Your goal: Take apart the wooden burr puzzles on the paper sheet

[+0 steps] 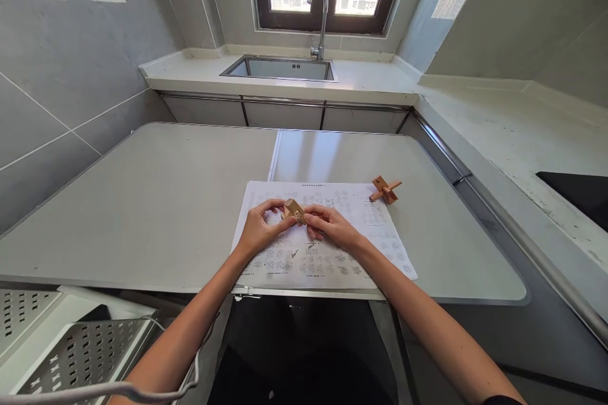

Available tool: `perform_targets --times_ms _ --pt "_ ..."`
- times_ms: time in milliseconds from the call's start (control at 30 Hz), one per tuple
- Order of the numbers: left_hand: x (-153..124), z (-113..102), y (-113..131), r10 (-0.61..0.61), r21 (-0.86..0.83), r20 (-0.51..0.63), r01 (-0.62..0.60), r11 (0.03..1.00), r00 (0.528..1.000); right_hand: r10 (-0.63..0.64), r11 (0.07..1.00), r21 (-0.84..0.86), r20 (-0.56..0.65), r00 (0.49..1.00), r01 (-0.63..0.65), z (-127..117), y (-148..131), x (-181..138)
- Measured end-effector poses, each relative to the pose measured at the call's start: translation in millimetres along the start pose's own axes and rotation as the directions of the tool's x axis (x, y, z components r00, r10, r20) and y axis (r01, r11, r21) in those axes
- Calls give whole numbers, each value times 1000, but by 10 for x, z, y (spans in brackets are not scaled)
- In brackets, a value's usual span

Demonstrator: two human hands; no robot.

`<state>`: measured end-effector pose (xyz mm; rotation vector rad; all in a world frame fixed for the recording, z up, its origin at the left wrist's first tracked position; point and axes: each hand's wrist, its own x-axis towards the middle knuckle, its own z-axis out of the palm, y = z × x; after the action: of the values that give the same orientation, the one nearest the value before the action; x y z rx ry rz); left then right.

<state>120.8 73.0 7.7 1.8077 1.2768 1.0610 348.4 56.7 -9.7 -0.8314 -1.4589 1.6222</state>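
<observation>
A small wooden puzzle piece [294,209] is held between both hands above a printed instruction sheet [380,247]. My left hand [260,226] pinches it from the left, fingers curled round it. My right hand [330,225] grips it from the right with thumb and fingers closed. A second wooden puzzle [385,190], made of crossed sticks, lies on the sheet's far right corner, apart from both hands.
The sheet lies on a grey table [156,202] near its front edge. Beyond it are a counter with a steel sink [280,68] and tap [321,16] under a window. A perforated metal rack [80,351] sits low left. A dark hob [579,193] is at the right.
</observation>
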Motion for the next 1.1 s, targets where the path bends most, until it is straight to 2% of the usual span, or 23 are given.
perform_targets --times_ms 200,400,467,567,633,700,800,900,1000,1100 --pt "-21 10 44 5 64 -42 -2 998 999 -29 999 19 -179 983 33 23 0 29" --pt "-23 25 46 37 112 -56 -30 993 998 -82 996 7 -370 925 92 -16 2 70" --pt "-16 14 16 67 160 -70 -55 986 995 -77 996 14 -381 921 89 -26 1 81" --pt "-9 -39 -31 194 274 -44 -175 946 980 -76 997 -22 -384 920 73 -33 8 86" --pt "-8 -85 -53 289 354 -15 -266 897 957 -88 994 -94 -396 914 55 -31 20 78" --pt "-9 -123 -66 336 414 -1 -306 857 942 -130 975 -219 -415 901 39 -23 31 64" --pt "-10 -154 -87 339 478 2 -299 826 941 -222 898 -440 -396 891 28 6 41 43" --pt "-6 -159 -117 311 525 -6 -261 810 950 -269 804 -594 -321 908 28 43 48 34" --pt "1 -158 -146 274 566 -44 -203 799 961 -278 746 -665 -284 918 20 67 51 35" --pt "3 -161 -165 234 609 -126 -111 785 964 -274 737 -675 -288 918 9 71 44 34"
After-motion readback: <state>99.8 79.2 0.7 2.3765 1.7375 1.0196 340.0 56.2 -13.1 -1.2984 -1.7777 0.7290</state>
